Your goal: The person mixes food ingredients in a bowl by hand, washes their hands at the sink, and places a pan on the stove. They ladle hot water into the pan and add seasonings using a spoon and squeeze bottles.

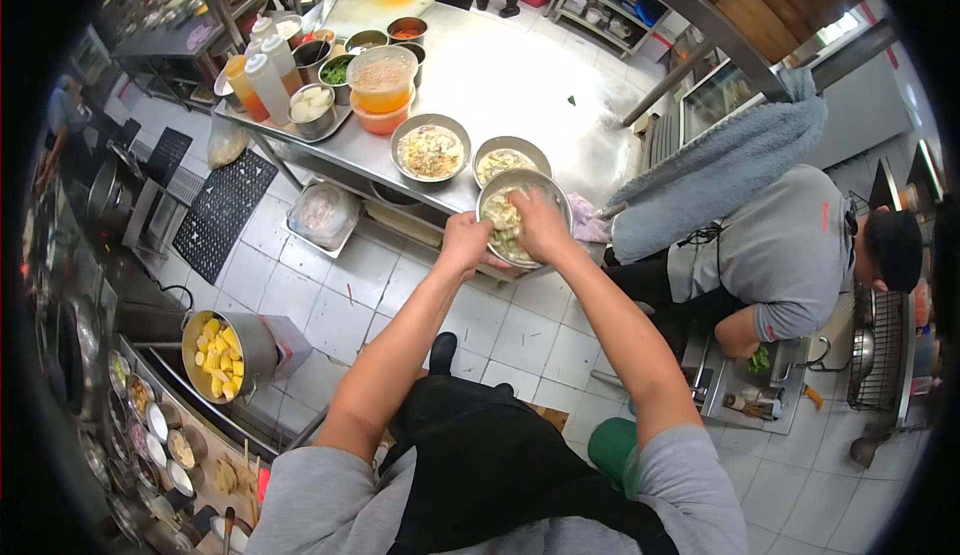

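A metal bowl (562, 203) of mixed, chopped pale and green food (508, 243) is held just off the front edge of the steel table. My left hand (468, 243) is closed on its left rim. My right hand (540, 225) reaches over the right side, its bent fingers down in the food. The fingertips are hidden, so what they pinch cannot be made out. Two similar bowls stand on the table close by: one with a chopped orange-and-white mix (431, 152), the other, partly covered by the held bowl, with pale food (503, 163).
Sauce bottles (266, 85), stacked tubs (382, 83) and small pots stand on the table's left. A cutting board (377, 10) lies behind them. Behind me to the left is a pot of yellow corn pieces (218, 360). A co-worker (765, 245) bends over a sink at right, near a hanging towel (700, 195).
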Motion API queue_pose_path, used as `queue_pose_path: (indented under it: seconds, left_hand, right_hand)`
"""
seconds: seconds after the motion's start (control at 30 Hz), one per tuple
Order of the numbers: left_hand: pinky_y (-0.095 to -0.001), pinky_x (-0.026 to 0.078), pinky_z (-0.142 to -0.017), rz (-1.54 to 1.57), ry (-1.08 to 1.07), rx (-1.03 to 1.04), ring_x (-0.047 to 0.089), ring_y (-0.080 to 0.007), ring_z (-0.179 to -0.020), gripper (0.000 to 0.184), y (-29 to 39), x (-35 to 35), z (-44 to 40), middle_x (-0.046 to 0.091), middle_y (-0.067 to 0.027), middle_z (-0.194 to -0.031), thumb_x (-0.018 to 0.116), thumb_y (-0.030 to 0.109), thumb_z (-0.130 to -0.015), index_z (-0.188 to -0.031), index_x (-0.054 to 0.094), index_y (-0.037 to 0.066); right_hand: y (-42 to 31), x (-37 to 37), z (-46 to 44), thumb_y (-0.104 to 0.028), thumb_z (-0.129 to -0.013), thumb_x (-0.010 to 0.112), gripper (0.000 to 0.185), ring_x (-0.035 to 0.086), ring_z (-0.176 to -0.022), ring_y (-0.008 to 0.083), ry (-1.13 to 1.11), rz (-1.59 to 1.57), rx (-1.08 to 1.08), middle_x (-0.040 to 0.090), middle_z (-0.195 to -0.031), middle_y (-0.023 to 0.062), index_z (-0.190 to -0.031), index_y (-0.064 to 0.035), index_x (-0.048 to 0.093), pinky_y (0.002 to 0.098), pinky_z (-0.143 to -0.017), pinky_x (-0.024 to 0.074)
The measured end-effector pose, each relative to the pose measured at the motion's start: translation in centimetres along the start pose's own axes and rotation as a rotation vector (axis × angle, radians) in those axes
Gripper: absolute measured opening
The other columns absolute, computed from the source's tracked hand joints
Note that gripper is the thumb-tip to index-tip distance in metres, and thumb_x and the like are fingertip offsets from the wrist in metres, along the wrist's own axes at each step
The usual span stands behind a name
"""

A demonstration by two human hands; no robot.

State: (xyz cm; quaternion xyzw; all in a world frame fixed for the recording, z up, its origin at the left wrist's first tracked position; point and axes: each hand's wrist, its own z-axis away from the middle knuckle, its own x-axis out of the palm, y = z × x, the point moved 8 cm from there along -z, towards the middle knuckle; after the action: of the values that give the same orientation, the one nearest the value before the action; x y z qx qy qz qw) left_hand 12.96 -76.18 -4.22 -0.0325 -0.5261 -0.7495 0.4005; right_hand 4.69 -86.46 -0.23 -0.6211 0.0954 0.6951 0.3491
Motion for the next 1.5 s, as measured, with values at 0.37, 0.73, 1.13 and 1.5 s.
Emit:
queue_pose_path:
  seconds: [0.37, 0.73, 1.13, 1.5]
  left_hand:
    - [-0.0458, 0.067, -0.059, -0.026, -0.056, -0.042, 0.072, -0.0327, -0.077, 0.025, 1.2, -0.2, -0.3, 0.066, -0.0201, -0.099, 0.047, 0.0, -0.089, -0.108, 0.058, -0.012]
    - [-0.0411, 0.066, -0.054, -0.021, 0.033, 0.039, 0.072, -0.0293, -0.072, 0.025, 2.7, -1.3, -0.8, 0.067, -0.0192, -0.097, 0.047, 0.003, -0.092, -0.109, 0.06, -0.011]
    - [-0.0407, 0.066, -0.054, -0.05, -0.014, 0.02, 0.072, -0.0269, -0.074, 0.024, 4.3, -0.9, -1.3, 0.067, -0.0175, -0.093, 0.047, 0.002, -0.091, -0.106, 0.06, -0.01]
    - [-0.0405, 0.066, -0.054, -0.074, -0.012, 0.026, 0.072, -0.026, -0.069, 0.025, 4.3, -2.4, -2.7, 0.068, -0.017, -0.092, 0.048, 0.003, -0.091, -0.108, 0.062, -0.009]
  right_hand:
    - [-0.5, -1.0, -3.2, 0.0, -0.068, 0.07, 0.068, 0.051, -0.125, 0.0382, -0.03, -0.001, -0.268, 0.055, -0.126, 0.0209, -0.134, -0.0057, 0.056, 0.041, -0.105, 0.0443]
    - [-0.9, -4.8, -2.3, 0.0, -0.075, 0.063, 0.053, 0.061, -0.106, 0.044, 0.213, -0.197, -0.209, 0.065, -0.107, 0.0264, -0.127, -0.0048, 0.059, 0.0484, -0.093, 0.0491]
    - [-2.6, -11.0, -2.5, -0.001, -0.076, 0.061, 0.042, 0.064, -0.105, 0.0412, 0.059, -0.142, -0.205, 0.067, -0.108, 0.0234, -0.118, 0.0001, 0.059, 0.0438, -0.094, 0.0492]
    - [-3.4, -5.3, -4.3, -0.006, -0.064, 0.073, 0.063, 0.055, -0.119, 0.0387, -0.025, 0.047, -0.451, 0.06, -0.123, 0.0184, -0.126, -0.0078, 0.06, 0.0418, -0.102, 0.0466]
